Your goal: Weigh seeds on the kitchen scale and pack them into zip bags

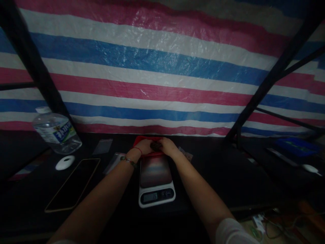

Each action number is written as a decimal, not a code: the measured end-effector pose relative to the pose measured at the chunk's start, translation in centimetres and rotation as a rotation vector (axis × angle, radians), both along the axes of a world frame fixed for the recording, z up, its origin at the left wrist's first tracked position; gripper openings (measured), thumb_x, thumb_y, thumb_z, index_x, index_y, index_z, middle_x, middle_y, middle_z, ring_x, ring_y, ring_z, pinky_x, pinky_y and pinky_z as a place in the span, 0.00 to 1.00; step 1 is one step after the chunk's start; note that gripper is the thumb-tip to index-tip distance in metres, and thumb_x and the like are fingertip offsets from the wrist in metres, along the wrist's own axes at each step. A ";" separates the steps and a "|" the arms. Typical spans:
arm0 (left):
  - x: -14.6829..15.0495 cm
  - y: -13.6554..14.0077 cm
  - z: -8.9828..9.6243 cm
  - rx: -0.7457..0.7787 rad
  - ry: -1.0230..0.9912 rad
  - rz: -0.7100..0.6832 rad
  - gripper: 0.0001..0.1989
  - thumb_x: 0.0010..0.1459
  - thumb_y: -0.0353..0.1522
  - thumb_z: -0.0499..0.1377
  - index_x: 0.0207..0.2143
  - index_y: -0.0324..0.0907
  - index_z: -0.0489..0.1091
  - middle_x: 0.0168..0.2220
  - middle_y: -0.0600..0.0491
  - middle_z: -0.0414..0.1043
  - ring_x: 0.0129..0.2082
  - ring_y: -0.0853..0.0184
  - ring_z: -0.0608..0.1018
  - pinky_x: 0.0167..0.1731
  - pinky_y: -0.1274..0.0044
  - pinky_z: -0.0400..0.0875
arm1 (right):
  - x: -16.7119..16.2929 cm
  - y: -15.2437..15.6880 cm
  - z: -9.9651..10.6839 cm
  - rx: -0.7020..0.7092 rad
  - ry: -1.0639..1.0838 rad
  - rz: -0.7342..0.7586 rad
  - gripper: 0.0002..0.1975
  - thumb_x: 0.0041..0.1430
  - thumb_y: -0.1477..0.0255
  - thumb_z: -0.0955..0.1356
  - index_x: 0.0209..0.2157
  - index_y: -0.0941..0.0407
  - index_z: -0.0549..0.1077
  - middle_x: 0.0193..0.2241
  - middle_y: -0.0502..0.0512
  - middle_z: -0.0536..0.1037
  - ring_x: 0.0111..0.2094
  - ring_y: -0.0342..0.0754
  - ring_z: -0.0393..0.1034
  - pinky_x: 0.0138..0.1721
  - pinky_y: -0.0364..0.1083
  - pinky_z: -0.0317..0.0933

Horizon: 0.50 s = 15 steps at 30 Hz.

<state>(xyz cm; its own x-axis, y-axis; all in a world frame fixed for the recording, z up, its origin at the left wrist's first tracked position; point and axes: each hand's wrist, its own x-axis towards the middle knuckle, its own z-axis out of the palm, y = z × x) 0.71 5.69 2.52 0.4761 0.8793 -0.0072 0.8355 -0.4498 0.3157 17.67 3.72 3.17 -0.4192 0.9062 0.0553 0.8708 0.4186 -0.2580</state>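
Both bare forearms fill the near ground in the head view, the right one ending in a white sleeve [235,232] at the bottom edge. And look where they lead: straight out over the black counter [210,179], converging on a red tray [138,139] at the far end of the kitchen scale [155,174]. Right there, a dark brown clump [155,146] sits between the two hands, over the tray, with fingers close against it on either side! Left hand [144,146] on one flank, right hand [167,147] on the other, fingers bent inward and down; whether they pinch the clump or merely touch it, I cannot tell, it's too dim and small.

Now the pose: arms stretched well forward, wrists angled toward each other, backs of the hands up. Red cord [137,149] and beaded bracelet [129,161] on the left wrist. Between the forearms, the scale's display [150,197] faces the wearer, its digits too blurred to read. Just beside the right wrist, a small clear bag [188,155] with brownish contents; out left, a smartphone [73,184] lies flat near a big clear bottle [57,133].
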 end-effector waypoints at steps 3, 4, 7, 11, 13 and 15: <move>-0.2 -0.1 -0.3 -0.006 -0.050 -0.031 0.12 0.52 0.37 0.57 0.36 0.43 0.76 0.37 0.47 0.79 0.36 0.60 0.79 0.35 0.76 0.70 | 0.0 0.3 -0.3 0.015 0.075 -0.006 0.13 0.55 0.76 0.67 0.43 0.58 0.77 0.45 0.61 0.78 0.47 0.50 0.71 0.48 0.44 0.60; -0.3 -0.2 -0.4 -0.010 -0.073 -0.035 0.12 0.53 0.37 0.57 0.36 0.43 0.76 0.38 0.47 0.79 0.37 0.61 0.79 0.36 0.76 0.70 | 0.0 0.3 -0.4 0.003 0.088 0.004 0.13 0.55 0.76 0.67 0.42 0.58 0.77 0.44 0.60 0.79 0.45 0.50 0.72 0.46 0.43 0.61; -0.2 -0.3 -0.4 -0.022 -0.118 -0.012 0.11 0.52 0.36 0.58 0.36 0.43 0.76 0.37 0.48 0.79 0.37 0.61 0.79 0.36 0.76 0.69 | -0.3 0.1 -0.7 -0.024 0.081 0.040 0.12 0.54 0.77 0.66 0.40 0.58 0.78 0.41 0.59 0.80 0.42 0.49 0.74 0.41 0.42 0.61; -0.3 -0.4 -0.6 -0.006 -0.126 0.029 0.09 0.50 0.32 0.59 0.34 0.42 0.76 0.37 0.48 0.79 0.37 0.61 0.79 0.37 0.76 0.70 | -0.8 0.1 -1.0 0.015 0.037 0.020 0.12 0.54 0.77 0.65 0.38 0.59 0.78 0.39 0.61 0.80 0.42 0.51 0.74 0.40 0.42 0.61; -0.5 -0.5 -1.0 0.013 -0.150 0.049 0.10 0.50 0.31 0.59 0.37 0.42 0.75 0.38 0.49 0.78 0.39 0.62 0.79 0.39 0.76 0.70 | -0.9 0.2 -1.2 0.028 0.054 0.009 0.12 0.53 0.77 0.65 0.38 0.59 0.78 0.39 0.61 0.80 0.41 0.51 0.74 0.40 0.43 0.62; -0.7 -0.5 -1.4 0.032 -0.213 0.074 0.13 0.50 0.29 0.59 0.40 0.41 0.74 0.40 0.50 0.78 0.41 0.63 0.78 0.41 0.77 0.70 | -0.8 0.2 -1.5 0.056 0.110 0.013 0.13 0.52 0.78 0.66 0.39 0.59 0.78 0.40 0.60 0.80 0.42 0.51 0.73 0.42 0.43 0.62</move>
